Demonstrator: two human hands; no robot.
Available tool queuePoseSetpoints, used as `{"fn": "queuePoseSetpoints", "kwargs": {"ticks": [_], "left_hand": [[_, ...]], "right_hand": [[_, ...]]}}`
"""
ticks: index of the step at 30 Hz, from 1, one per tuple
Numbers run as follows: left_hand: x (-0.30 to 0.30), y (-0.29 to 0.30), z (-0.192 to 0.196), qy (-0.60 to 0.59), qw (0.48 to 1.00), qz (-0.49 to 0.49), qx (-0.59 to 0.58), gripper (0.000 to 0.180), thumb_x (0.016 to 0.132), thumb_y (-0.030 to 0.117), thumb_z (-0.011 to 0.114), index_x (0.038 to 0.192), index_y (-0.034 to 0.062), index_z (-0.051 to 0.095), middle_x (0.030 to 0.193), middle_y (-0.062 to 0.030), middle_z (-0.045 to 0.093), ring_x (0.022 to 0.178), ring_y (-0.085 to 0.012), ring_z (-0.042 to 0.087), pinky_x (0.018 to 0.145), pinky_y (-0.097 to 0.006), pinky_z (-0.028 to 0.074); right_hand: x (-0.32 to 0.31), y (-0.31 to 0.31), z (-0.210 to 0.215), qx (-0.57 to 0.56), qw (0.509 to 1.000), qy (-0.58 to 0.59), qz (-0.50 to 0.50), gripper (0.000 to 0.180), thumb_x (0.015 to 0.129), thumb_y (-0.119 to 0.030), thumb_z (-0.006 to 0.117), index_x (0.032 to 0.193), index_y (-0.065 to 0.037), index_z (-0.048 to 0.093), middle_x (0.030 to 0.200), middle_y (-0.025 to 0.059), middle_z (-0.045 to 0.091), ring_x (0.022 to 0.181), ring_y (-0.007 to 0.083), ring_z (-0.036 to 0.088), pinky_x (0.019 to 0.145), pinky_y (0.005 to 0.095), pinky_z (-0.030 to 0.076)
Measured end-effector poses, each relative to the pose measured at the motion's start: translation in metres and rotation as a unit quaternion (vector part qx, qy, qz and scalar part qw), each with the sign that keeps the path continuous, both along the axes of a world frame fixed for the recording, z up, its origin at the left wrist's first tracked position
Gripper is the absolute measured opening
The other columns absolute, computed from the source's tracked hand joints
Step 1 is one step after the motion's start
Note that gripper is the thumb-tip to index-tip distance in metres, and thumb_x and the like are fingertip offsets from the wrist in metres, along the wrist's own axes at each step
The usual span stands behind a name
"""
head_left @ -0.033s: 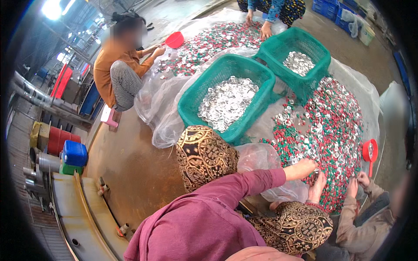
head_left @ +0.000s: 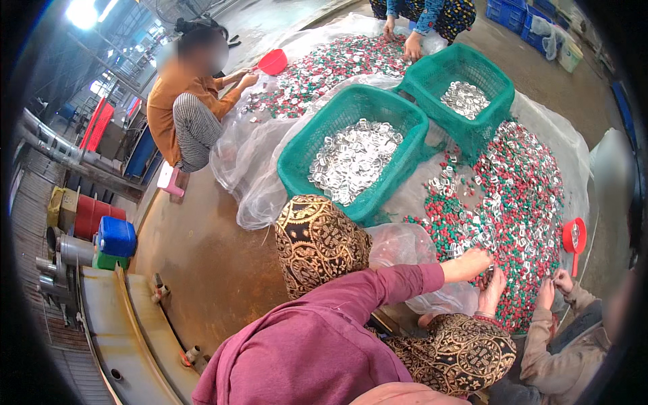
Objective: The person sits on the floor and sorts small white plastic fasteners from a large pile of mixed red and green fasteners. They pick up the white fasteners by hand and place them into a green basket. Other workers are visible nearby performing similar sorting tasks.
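Both my hands are over the near edge of a spread heap of small red and green pieces mixed with white buckle-like pieces point(head_left: 520, 189). My left hand point(head_left: 468, 264) reaches in from the left, its fingers bent down and drawn together. Just below and to the right is my right hand point(head_left: 493, 293), fingertips pressed together close to the left hand's fingers. Whatever lies in either hand is too small to make out. Beyond my knee, a green mesh basket point(head_left: 287, 165) contains many white pieces; a second green basket point(head_left: 505, 94) behind it contains fewer.
A co-worker's hands point(head_left: 550, 290) work at the heap on my right, near a red long-handled scoop point(head_left: 575, 236). Across the sheet, another person point(head_left: 185, 101) squats by a second heap point(head_left: 344, 61) with a red scoop point(head_left: 273, 62). More hands point(head_left: 413, 46) reach in at the far side.
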State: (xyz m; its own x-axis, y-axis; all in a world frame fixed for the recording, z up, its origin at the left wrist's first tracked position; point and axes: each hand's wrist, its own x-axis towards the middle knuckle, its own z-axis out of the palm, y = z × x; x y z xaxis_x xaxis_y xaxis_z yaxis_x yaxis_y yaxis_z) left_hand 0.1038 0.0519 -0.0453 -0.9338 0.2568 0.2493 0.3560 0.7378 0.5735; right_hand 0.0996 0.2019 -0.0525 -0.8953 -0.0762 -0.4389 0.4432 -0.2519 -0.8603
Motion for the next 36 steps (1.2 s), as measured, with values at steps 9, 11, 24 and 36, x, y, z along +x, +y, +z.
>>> {"fn": "queuePoseSetpoints", "kwargs": {"ticks": [9,11,24,36], "left_hand": [[-0.028,-0.055,0.032,-0.174,0.944,0.021,0.281,0.024,0.079,0.019,0.065,0.098,0.0042,0.065,0.087,-0.0099,0.066,0.077,-0.0195,0.063,0.067,-0.031,0.050],[-0.032,-0.051,0.044,-0.314,0.796,-0.016,0.518,0.014,0.084,0.015,0.063,0.093,0.0048,0.065,0.081,-0.0023,0.063,0.075,-0.0108,0.062,0.064,-0.025,0.050],[-0.022,-0.047,0.017,-0.406,0.331,0.017,0.852,0.045,0.094,0.036,0.035,0.120,0.0008,0.045,0.114,-0.0157,0.053,0.102,-0.0315,0.057,0.082,-0.042,0.053],[-0.010,-0.286,0.073,0.082,0.786,0.604,0.104,0.033,0.087,0.028,0.054,0.103,-0.0009,0.059,0.096,-0.0138,0.061,0.092,-0.0279,0.056,0.085,-0.043,0.043]], "right_hand": [[-0.016,0.004,-0.024,-0.224,0.960,-0.071,0.150,0.011,0.089,-0.016,0.054,0.090,-0.005,0.054,0.082,0.0046,0.057,0.062,0.0107,0.045,0.053,0.0234,0.039],[-0.018,0.008,-0.013,-0.247,0.957,-0.113,0.106,0.013,0.087,-0.017,0.057,0.088,-0.005,0.054,0.079,0.0048,0.057,0.058,0.0100,0.040,0.048,0.0235,0.034],[-0.050,-0.073,0.118,0.260,0.826,0.377,0.329,0.027,0.083,-0.022,0.062,0.101,-0.004,0.056,0.092,0.0097,0.060,0.090,0.0227,0.058,0.078,0.0335,0.047],[-0.045,-0.053,-0.035,0.497,0.561,0.493,0.442,0.047,0.071,0.000,0.059,0.117,-0.009,0.055,0.113,0.0097,0.054,0.107,0.0284,0.047,0.090,0.0388,0.042]]}}
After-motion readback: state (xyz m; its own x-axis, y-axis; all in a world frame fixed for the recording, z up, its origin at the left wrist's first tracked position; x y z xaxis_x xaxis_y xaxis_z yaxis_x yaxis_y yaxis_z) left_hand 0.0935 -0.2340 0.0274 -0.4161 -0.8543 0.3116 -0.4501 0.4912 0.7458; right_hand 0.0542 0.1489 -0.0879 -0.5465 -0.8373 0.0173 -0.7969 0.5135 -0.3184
